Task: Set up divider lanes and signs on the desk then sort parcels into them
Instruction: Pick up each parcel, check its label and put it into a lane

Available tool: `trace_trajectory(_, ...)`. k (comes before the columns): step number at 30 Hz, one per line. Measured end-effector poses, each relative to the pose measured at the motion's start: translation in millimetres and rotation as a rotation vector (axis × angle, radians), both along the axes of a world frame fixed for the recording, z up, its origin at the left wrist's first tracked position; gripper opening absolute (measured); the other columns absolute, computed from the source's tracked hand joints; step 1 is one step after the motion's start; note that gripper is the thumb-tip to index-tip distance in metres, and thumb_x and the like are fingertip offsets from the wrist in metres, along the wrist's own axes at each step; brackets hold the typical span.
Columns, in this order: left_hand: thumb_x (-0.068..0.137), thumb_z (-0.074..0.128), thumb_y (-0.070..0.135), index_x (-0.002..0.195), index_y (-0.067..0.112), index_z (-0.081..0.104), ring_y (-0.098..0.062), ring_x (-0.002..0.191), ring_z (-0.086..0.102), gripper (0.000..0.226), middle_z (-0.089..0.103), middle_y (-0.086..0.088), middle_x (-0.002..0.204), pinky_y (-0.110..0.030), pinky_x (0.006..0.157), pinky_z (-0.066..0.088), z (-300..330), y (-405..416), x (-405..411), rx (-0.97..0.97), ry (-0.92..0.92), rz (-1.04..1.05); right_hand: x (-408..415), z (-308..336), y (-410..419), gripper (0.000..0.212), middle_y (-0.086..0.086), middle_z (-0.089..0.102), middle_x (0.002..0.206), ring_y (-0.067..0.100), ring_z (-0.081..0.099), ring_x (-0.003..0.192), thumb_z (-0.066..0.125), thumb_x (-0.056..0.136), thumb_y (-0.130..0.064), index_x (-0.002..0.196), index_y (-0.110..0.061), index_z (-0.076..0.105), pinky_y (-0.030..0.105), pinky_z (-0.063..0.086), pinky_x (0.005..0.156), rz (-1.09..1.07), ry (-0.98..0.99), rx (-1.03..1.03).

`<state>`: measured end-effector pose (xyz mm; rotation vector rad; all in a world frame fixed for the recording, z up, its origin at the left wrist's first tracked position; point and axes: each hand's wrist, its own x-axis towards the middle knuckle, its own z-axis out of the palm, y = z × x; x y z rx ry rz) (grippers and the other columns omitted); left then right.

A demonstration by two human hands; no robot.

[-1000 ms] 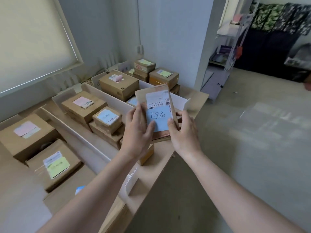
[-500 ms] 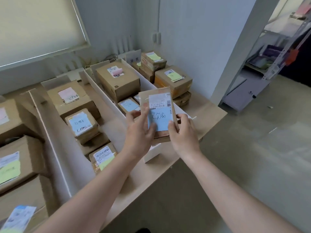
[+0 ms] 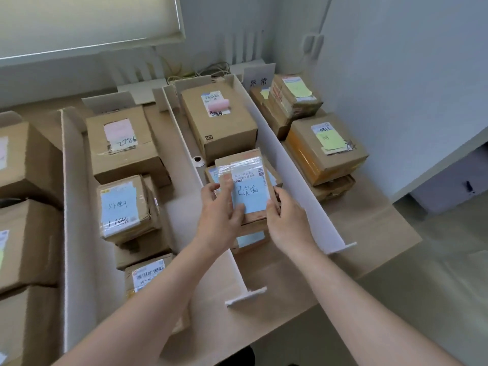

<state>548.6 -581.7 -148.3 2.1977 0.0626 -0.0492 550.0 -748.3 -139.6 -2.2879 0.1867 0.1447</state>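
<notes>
A small flat cardboard parcel (image 3: 245, 170) with a blue handwritten note is held by both hands over a lane between two white dividers. My left hand (image 3: 220, 216) grips its left edge, thumb on the blue note. My right hand (image 3: 286, 216) grips its right edge. Beneath it lie other small blue-noted parcels (image 3: 250, 239). A white divider (image 3: 298, 175) bounds the lane on the right, another divider (image 3: 184, 143) on the left. A white sign (image 3: 258, 76) with handwriting stands at the back of the rightmost lane.
A large box (image 3: 219, 122) with a pink note fills the back of this lane. Yellow-noted parcels (image 3: 327, 146) stack in the right lane. Boxes with pink and blue notes (image 3: 121, 143) fill the lanes to the left. The desk (image 3: 369, 233) ends at right; floor lies beyond.
Both hands carried the parcel forward and lower into the lane between the two dividers. The view swung left and down over the desk.
</notes>
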Motion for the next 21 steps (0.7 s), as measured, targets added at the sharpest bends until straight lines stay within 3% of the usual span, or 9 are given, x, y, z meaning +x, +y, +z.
trace_trajectory(1,0.104,0.056,0.026,0.157,0.034,0.03,-0.011,0.123,0.042,0.06,0.021,0.001,0.153,-0.022,0.093,0.051,-3.1,2.3,9.3,0.004,0.022,0.014,11.7,-4.6,2.1,0.036,-0.01,0.056,0.134,0.007,0.056,0.115,0.04,0.11,-0.037,0.146,-0.035,0.041,0.017,0.052,0.072,0.024,0.022,0.016)
trace_trajectory(3,0.103,0.057,0.025,0.158,0.034,0.029,-0.01,0.122,0.039,0.062,0.02,0.001,0.155,-0.015,0.091,0.04,-8.4,5.5,25.6,0.013,0.058,0.038,33.9,-13.5,5.5,0.036,-0.008,0.055,0.137,0.011,0.056,0.122,0.039,0.11,-0.037,0.146,-0.035,0.04,0.031,0.06,0.083,0.06,0.056,0.015)
trace_trajectory(5,0.102,0.058,0.023,0.157,0.034,0.03,-0.01,0.125,0.038,0.063,0.02,0.001,0.156,-0.011,0.091,0.034,-14.9,7.6,39.9,0.007,0.076,0.054,54.7,-20.9,9.4,0.037,-0.009,0.053,0.14,0.013,0.054,0.127,0.037,0.111,-0.035,0.148,-0.034,0.039,0.041,0.059,0.093,0.099,0.076,0.007)
trace_trajectory(9,0.1,0.061,0.022,0.153,0.032,0.038,-0.02,0.135,0.045,0.059,0.02,0.002,0.156,-0.034,0.105,0.049,-28.6,9.4,62.5,0.004,0.134,0.13,89.2,-43.9,12.9,0.036,-0.01,0.054,0.139,0.012,0.053,0.128,0.036,0.111,-0.032,0.146,-0.034,0.041,0.043,0.057,0.096,0.146,0.118,0.061)
trace_trajectory(15,0.101,0.062,0.027,0.157,0.029,0.038,-0.013,0.137,0.044,0.061,0.012,0.006,0.164,-0.018,0.099,0.037,-44.0,3.2,81.7,0.026,0.217,0.177,122.9,-62.4,9.6,0.04,-0.008,0.054,0.142,0.014,0.054,0.126,0.034,0.11,-0.034,0.151,-0.034,0.036,0.045,0.056,0.097,0.255,0.165,-0.005)
trace_trajectory(17,0.101,0.062,0.027,0.157,0.029,0.038,0.001,0.124,0.047,0.061,0.011,0.006,0.165,-0.016,0.1,0.034,-45.5,-0.5,86.4,0.039,0.208,0.191,131.9,-66.1,6.3,0.041,-0.008,0.055,0.142,0.014,0.055,0.125,0.034,0.11,-0.033,0.151,-0.033,0.036,0.045,0.055,0.097,0.292,0.163,-0.014)
trace_trajectory(19,0.101,0.061,0.027,0.157,0.029,0.038,0.02,0.098,0.047,0.06,0.009,0.007,0.166,-0.015,0.096,0.034,-46.2,-4.9,89.1,0.05,0.214,0.207,138.9,-68.9,3.6,0.04,-0.006,0.057,0.14,0.015,0.056,0.122,0.036,0.109,-0.03,0.149,-0.031,0.039,0.045,0.054,0.097,0.328,0.156,-0.023)
trace_trajectory(21,0.102,0.06,0.026,0.157,0.03,0.039,0.019,0.088,0.053,0.059,0.008,0.008,0.167,-0.017,0.093,0.039,-47.0,-9.2,89.7,0.056,0.216,0.226,142.4,-70.6,0.6,0.039,-0.006,0.058,0.137,0.016,0.057,0.118,0.037,0.109,-0.03,0.147,-0.029,0.04,0.045,0.054,0.094,0.367,0.143,-0.05)
